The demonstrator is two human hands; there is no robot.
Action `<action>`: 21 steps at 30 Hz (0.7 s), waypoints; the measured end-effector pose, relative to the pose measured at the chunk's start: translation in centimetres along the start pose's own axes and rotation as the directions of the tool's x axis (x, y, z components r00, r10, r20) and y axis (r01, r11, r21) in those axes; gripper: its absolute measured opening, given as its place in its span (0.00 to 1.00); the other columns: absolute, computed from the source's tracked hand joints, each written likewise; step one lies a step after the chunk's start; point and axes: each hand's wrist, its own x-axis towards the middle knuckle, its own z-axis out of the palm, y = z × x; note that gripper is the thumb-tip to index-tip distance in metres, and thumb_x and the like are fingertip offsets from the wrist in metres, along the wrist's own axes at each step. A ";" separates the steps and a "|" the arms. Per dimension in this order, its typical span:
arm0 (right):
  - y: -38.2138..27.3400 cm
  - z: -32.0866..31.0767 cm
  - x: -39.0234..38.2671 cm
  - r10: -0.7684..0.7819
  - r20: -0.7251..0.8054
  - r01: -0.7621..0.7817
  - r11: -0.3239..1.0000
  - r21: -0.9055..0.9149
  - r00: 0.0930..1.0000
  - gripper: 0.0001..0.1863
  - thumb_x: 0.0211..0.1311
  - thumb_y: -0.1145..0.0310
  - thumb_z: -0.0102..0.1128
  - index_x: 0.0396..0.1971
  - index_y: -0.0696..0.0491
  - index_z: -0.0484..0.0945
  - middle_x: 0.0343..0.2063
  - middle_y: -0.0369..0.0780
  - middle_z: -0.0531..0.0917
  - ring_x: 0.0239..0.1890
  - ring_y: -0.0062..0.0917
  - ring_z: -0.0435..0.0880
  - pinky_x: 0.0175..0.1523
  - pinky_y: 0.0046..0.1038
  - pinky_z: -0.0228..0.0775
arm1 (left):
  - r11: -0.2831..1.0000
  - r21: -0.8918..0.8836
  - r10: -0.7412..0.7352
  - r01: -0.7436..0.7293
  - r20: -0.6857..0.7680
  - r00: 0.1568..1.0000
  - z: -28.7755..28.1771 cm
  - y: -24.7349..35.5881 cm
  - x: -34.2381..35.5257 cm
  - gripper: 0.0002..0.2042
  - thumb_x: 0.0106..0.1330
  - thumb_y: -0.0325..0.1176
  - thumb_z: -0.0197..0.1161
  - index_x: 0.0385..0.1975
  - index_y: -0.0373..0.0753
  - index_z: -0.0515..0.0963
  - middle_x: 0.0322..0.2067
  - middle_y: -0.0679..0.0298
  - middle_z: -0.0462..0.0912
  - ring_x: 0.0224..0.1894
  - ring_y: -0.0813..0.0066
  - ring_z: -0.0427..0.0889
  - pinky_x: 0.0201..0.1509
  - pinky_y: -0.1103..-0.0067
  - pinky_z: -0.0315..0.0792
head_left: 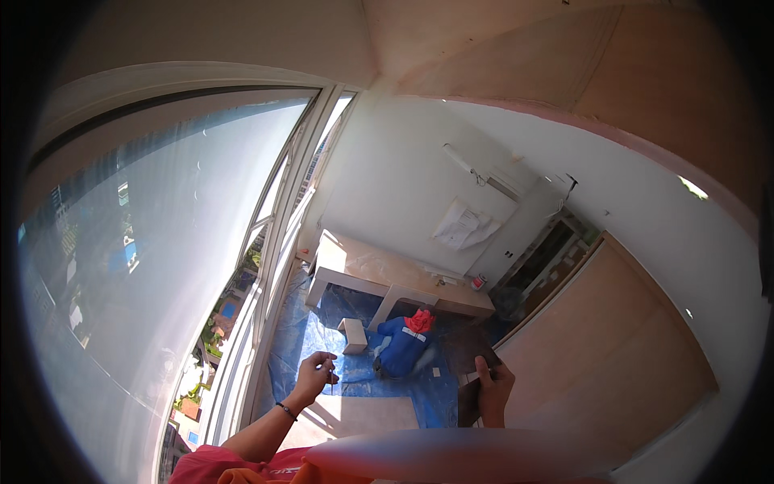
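My left hand (313, 377) is raised at centre-left, near the window, with thumb and fingers pinched together. A thin, stick-like thing shows at its fingertips, too small to name. On the right, my right hand (495, 389) grips a dark, flat sheet (468, 406), thumb laid along its top. The sheet's kind cannot be made out, and my fingers hide part of it. Both hands are well above the floor, apart from each other.
A person (403, 347) in blue with a red head covering crouches by a long pale bench (395, 273). A small box-like stool (353, 335) stands on blue floor sheeting (306, 347). Tall windows (185, 210) line the left; a wooden panel (605, 347) is at right.
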 end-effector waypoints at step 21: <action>42.7 -7.0 -23.3 0.642 0.131 -0.297 0.513 -0.805 0.755 0.35 0.56 0.37 0.69 0.27 0.63 0.86 0.25 0.53 0.86 0.30 0.47 0.85 0.38 0.45 0.71 | 0.843 -0.296 -0.519 0.450 -0.224 0.825 -18.0 -30.3 -7.9 0.05 0.63 0.15 0.59 0.32 0.25 0.83 0.25 0.55 0.84 0.25 0.66 0.85 0.26 0.75 0.80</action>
